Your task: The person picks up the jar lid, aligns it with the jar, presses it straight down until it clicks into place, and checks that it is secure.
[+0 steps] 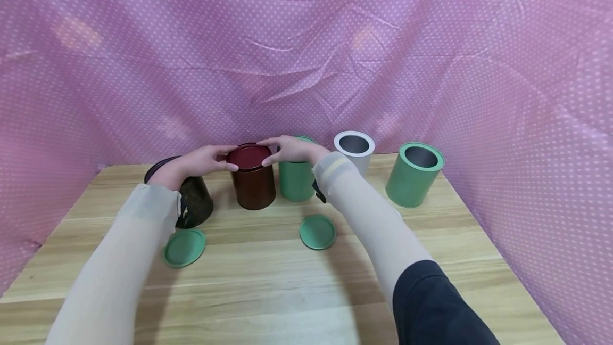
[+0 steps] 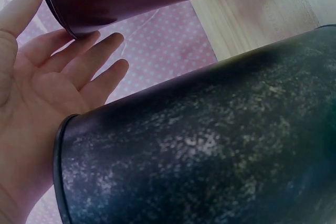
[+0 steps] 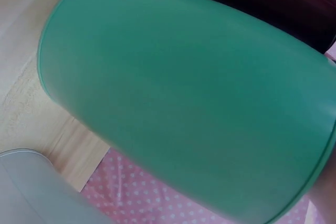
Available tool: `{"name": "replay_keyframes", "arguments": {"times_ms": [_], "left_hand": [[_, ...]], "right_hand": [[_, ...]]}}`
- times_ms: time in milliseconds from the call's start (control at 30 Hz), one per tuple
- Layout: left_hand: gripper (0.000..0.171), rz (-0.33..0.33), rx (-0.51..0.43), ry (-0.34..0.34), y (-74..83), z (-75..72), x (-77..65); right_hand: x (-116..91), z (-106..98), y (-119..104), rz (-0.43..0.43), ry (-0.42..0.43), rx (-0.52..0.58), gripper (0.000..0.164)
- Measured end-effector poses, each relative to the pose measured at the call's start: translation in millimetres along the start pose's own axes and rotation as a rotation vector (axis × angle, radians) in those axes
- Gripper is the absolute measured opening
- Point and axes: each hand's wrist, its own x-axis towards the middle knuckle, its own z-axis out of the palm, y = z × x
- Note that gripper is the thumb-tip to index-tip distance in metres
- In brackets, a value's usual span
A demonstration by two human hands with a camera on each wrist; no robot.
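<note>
A dark red can (image 1: 255, 188) stands upright on the table, with a red lid (image 1: 250, 157) on its top. At the lid's left edge, my left hand (image 1: 208, 161) grips the rim, thumb on the near side and index finger on the far side; its other fingers are spread, as the left wrist view shows. My right hand (image 1: 289, 150) holds the right edge the same way, above a green can (image 1: 297, 181). In the right wrist view this green can (image 3: 178, 98) covers most of the right hand. A black speckled can (image 1: 195, 201) stands under my left wrist.
Farther right are a white can (image 1: 359, 161) and another green can (image 1: 411, 182), both without lids. Two green lids lie flat in front: one lid (image 1: 184, 248) at the left, another lid (image 1: 317, 232) near the middle. Pink dotted cloth (image 1: 306, 57) hangs behind and beside the wooden table (image 1: 249, 292).
</note>
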Motion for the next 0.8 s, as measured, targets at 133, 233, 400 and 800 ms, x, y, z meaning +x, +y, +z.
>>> {"name": "replay_keyframes", "arguments": {"times_ms": [133,233,400,800], "left_hand": [[0.069,-0.012,-0.013,-0.016,-0.4,-1.1,2.2],[0.069,-0.023,-0.027,-0.021,-2.4,-2.9,3.8],[0.069,-0.042,-0.03,-0.027,-3.3,-4.2,4.7],[0.073,-0.108,-0.033,-0.019,2.1,-3.6,3.2]], "right_hand": [[-0.4,-1.3,-1.3,0.018,-0.002,0.043,0.07],[-0.3,-1.5,-2.6,0.02,0.008,0.048,0.07],[1.1,-1.0,-3.4,0.034,0.01,0.063,0.069],[-3.3,-0.3,-6.2,0.055,0.016,0.099,0.068]]}}
